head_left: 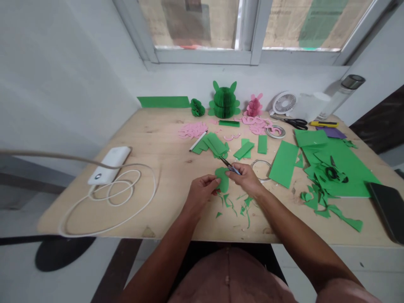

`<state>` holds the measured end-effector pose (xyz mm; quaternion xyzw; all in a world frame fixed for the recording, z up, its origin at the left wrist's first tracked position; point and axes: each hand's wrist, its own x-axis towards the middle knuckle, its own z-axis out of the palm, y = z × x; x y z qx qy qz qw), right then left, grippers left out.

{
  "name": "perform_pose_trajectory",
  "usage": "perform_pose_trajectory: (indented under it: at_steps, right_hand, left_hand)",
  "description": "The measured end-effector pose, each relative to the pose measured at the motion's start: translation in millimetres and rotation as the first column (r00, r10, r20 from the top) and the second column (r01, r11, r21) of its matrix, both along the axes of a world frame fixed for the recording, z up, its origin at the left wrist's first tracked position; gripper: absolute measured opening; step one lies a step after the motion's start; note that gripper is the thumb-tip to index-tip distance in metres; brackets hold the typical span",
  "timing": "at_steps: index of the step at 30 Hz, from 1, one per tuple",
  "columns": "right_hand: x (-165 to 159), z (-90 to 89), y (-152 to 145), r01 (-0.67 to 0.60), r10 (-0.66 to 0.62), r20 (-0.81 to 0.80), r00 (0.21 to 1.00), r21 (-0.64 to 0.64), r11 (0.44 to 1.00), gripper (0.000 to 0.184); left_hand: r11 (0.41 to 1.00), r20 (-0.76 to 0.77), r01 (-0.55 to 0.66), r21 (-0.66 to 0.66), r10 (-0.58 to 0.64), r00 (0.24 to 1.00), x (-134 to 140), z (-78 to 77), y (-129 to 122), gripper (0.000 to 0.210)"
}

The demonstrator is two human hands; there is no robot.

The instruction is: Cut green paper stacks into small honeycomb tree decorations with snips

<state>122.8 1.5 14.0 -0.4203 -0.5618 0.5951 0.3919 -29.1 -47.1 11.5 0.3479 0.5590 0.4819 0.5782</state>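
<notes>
My left hand [203, 189] is closed, pinching the left edge of a green paper cutout [223, 180] with rounded edges, just above the table. In my closed right hand [248, 179] is a slim pointed tool [232, 167] with dark narrow tips and a pale bluish body; I cannot tell whether it is tweezers or small scissors. Its tips point up and left, away from me. Fingers of the right hand also touch or nearly touch the cutout's right side. Thin green paper scraps [232, 204] lie below both hands. Folded green strips [216, 144] are just beyond them.
Green and pink paper figures [224, 102] stand along the wall. Black-handled scissors [332, 172] lie on green sheets [353, 174] at right, near a dark phone-like slab [386, 210]. A white power bank [110, 165] with a looped cable is at left. A tape roll [275, 131] lies behind.
</notes>
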Motion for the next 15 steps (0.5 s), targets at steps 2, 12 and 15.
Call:
perform_pose_trajectory:
  at_steps: [2,12,15]
  right_hand:
    - [0.6,-0.9,0.4,-0.016,0.016,-0.02,1.0,-0.01,1.0,0.025]
    - [0.3,-19.7,6.1,0.024,-0.038,-0.147,0.988,-0.099,0.995,0.024]
    - [0.2,-20.2,6.2,0.026,-0.049,-0.191,0.98,-0.123,0.992,0.026]
  left_hand:
    - [1.0,-0.018,0.015,-0.004,-0.015,1.0,-0.6,1.9,-0.3,0.017]
    - [0.993,-0.068,0.114,-0.026,-0.115,0.991,5.7,6.3,-3.9,0.024]
    - [0.985,-0.072,0.171,-0.027,-0.173,0.982,6.5,6.6,-4.6,0.027]
